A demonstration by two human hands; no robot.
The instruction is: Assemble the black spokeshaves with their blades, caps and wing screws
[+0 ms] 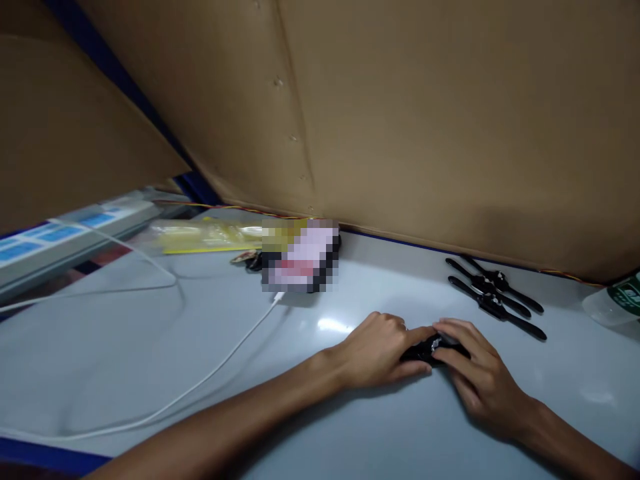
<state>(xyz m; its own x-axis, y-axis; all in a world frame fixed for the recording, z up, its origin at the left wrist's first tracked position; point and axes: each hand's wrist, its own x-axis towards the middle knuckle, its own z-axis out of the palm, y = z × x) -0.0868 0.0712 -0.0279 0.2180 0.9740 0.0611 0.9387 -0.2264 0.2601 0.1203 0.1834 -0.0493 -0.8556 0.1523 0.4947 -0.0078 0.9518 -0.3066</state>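
Observation:
Both of my hands are on a black spokeshave (434,347) with bright metal screws at its middle, low over the white table. My left hand (383,350) closes round its left handle, thumb below and index finger along the top. From the other side, my right hand (483,373) has its fingers wrapped over the right part, with fingertips close to the screws. Most of both handles is hidden by my fingers. Behind my right hand lie several more black spokeshaves (493,303), side by side at a slant.
A charging phone (305,257), its screen blurred, lies at mid-table with a white cable (215,380) running left. Beside it are a plastic bag with yellow contents (210,235) and a power strip (75,230). A bottle (613,303) lies far right; a brown cardboard wall (425,133) stands behind.

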